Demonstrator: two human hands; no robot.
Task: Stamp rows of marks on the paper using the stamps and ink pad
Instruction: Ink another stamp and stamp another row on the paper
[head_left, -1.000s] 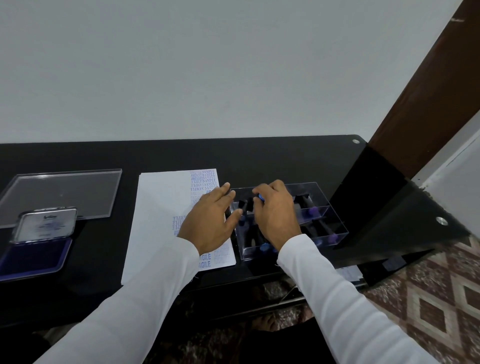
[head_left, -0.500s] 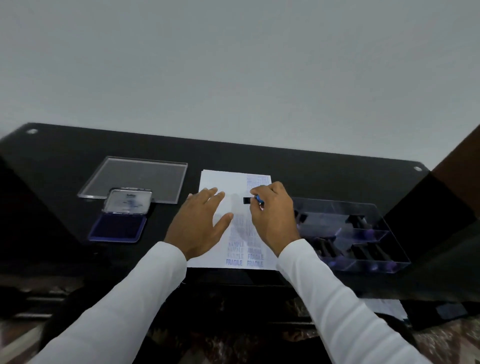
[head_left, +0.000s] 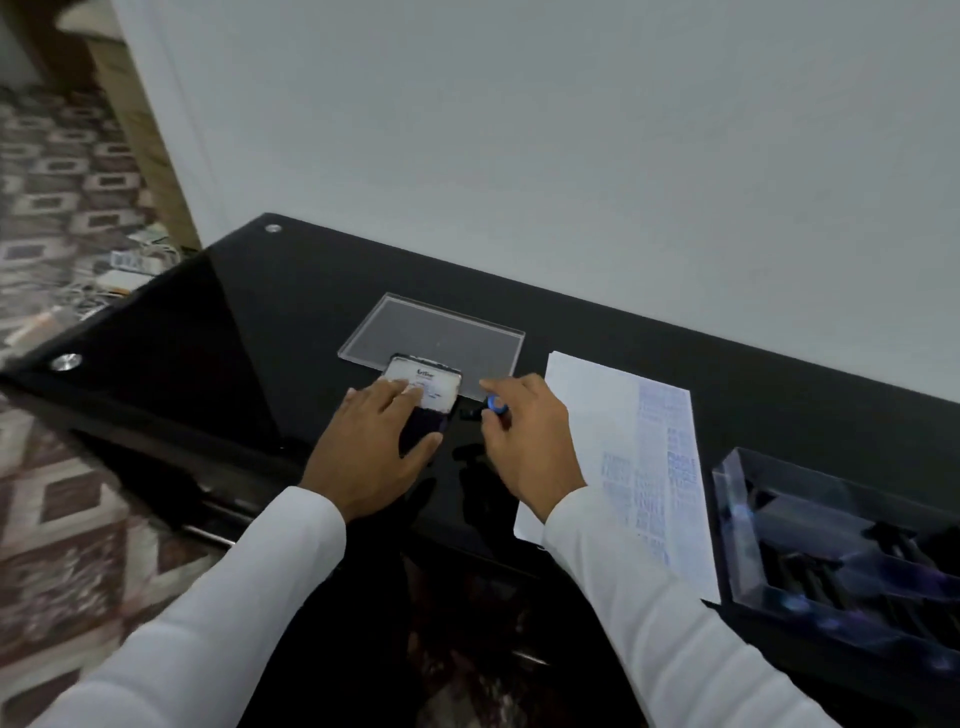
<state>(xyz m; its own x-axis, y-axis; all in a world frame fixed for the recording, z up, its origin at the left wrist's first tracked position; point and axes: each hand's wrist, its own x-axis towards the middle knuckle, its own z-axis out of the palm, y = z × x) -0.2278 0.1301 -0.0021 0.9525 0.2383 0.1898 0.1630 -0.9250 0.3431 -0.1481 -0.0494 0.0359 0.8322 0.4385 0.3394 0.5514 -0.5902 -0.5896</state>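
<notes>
home room: black glass desk (head_left: 291, 312), patterned floor tiles (head_left: 62, 171).

a plain pale grey wall (head_left: 571, 130) rises behind a glossy black glass table (head_left: 234, 322) with round metal fittings at its corners, while a brown-and-cream diamond-patterned floor (head_left: 57, 519) spreads on the left, cables lying on it.
</notes>
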